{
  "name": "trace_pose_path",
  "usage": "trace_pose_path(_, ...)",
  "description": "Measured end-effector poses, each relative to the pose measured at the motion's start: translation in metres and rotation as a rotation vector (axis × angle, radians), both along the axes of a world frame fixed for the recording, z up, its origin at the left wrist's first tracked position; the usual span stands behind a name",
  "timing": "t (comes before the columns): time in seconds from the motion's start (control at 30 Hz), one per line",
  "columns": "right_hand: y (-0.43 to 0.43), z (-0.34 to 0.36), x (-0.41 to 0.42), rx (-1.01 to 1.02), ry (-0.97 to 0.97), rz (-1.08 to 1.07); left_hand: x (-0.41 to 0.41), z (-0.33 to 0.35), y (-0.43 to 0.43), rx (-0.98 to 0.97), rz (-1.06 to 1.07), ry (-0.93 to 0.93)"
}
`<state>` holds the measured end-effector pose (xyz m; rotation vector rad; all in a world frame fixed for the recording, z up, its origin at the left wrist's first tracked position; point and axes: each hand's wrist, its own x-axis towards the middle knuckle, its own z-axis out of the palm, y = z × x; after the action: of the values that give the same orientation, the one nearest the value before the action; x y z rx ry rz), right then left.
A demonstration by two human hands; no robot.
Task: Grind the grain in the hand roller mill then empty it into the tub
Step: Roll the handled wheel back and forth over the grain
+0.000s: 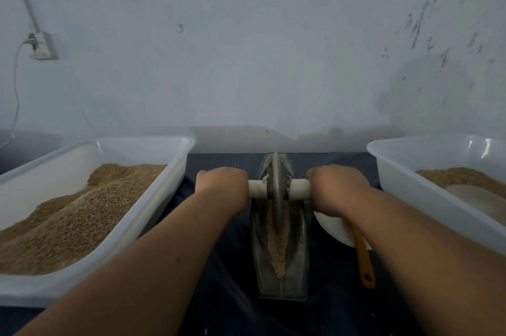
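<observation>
— At the middle of the surface, under your arms, what does your head camera show?

— My roller mill (262, 267). It is a long, narrow metal trough on the dark cloth (219, 259), lying lengthwise from the near edge toward the far edge. Its wheel (276, 179) stands upright in the far part of the trough. A white handle (256, 188) sticks out of the wheel to both sides.

— And your grip?

— My left hand (221, 182) is clenched round the left end of the handle and my right hand (338, 187) round the right end. Both have knuckles up, and both arms are stretched forward.

— Where is the grain?

— A strip of grain (278, 248) lies along the bottom of the trough, from under the wheel back toward me. It is too blurred to say how fine it is.

— What stands at the sides?

— At the left edge is the left tub (153, 198), white plastic, holding a big brown heap (82, 212). At the right edge is the right tub (397, 174), with a lower brown layer (460, 175) and a paler patch (473, 196) beside it. Between the mill and the right tub, a white bowl (332, 229) sits partly under my right wrist. An orange-handled spoon (365, 264) rests in it, handle toward the near edge.

— And behind?

— A pale wall (273, 61), with a socket (41, 45) at its upper left and a cable plugged in.
</observation>
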<state>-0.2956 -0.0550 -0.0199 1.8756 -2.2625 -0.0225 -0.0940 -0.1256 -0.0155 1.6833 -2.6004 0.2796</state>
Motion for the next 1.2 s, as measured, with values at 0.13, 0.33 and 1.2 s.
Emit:
trace_pose_path(0.13, -0.020, -0.005, -0.006, -0.146, 0.080, -0.002, -0.012, 0.000, -0.021, -0.003, 0.021, 0.029)
trace_pose_path(0.33, -0.010, -0.017, 0.001, -0.256, 0.134, -0.010, -0.006, -0.010, -0.014, -0.077, 0.001, 0.078)
trace_pose_path(1.2, 0.004, -0.002, 0.003, -0.041, 0.033, -0.008, 0.000, -0.003, 0.002, -0.018, 0.008, 0.028)
